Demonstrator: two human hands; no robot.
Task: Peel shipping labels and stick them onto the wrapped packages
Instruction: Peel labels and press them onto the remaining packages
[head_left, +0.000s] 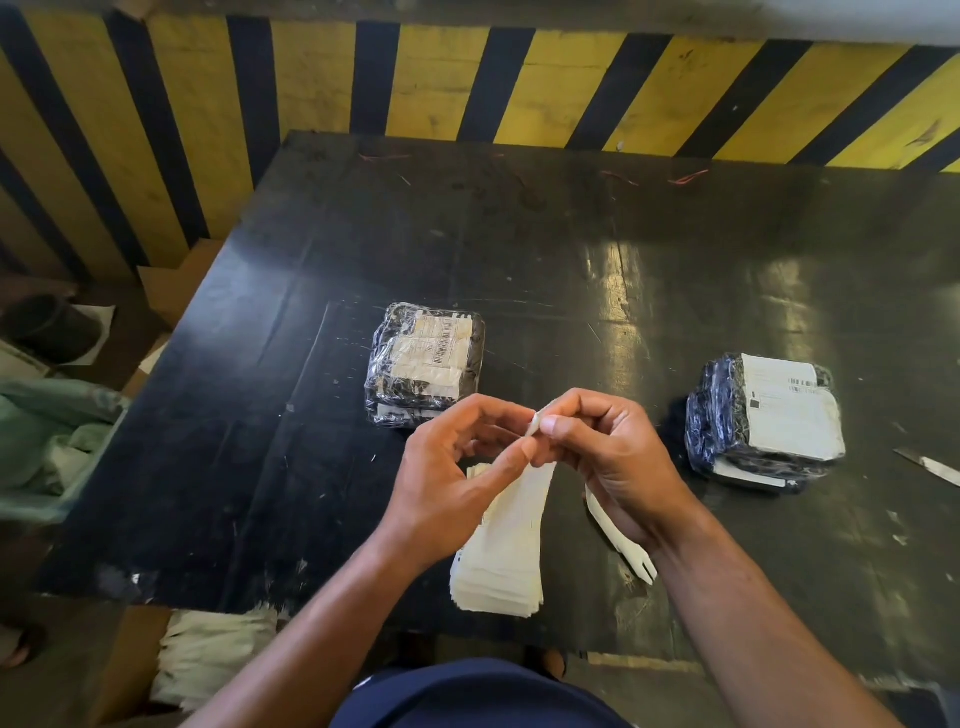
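Observation:
Both hands meet over the black table (260, 415). My left hand (447, 483) and my right hand (602, 457) pinch the top corner of a white shipping label (519, 499), which hangs down from the fingers. Below it lies a stack of labels (493, 582) near the table's front edge. A plastic-wrapped dark package (426, 364) lies just beyond my left hand; the only paper on it sits under the wrap. A second wrapped package (763, 421) with a white label on top lies to the right of my right hand.
A white backing strip (618, 540) curls under my right wrist. A knife blade (930, 465) lies at the right edge. A yellow-and-black striped wall stands behind the table. Cardboard boxes and a green bin (47, 441) are on the left, and white papers (208, 654) below.

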